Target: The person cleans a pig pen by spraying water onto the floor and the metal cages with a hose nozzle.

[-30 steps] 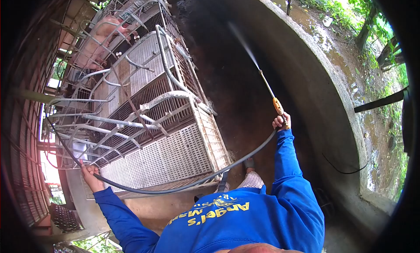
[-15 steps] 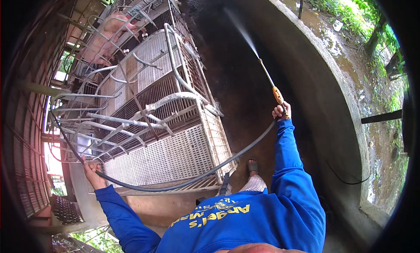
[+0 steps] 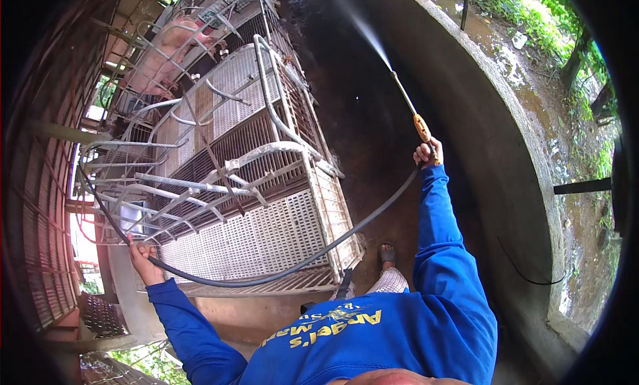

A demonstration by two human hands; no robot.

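Note:
My right hand (image 3: 427, 152) is wrapped round the grip of a pressure washer gun (image 3: 421, 128), orange with a long metal lance. A white water spray (image 3: 371, 37) fans out from its tip over the dark wet floor (image 3: 346, 72). From the gun a dark hose (image 3: 279, 276) sags in a curve across to my left hand (image 3: 144, 260). The fingers of that hand are closed round the hose, which runs on up toward the metal bars behind it.
A farrowing crate (image 3: 326, 205) with metal rails and white slatted flooring (image 3: 246, 232) stands left of the walkway. Pigs (image 3: 156, 58) lie in a farther crate. A low concrete wall (image 3: 492, 85) curves along the right. A thin black cable (image 3: 526, 273) hangs near it.
The gun and its spray have shifted slightly left and up in view. Both hands keep their hold, and the crates sit a little differently as the view moves.

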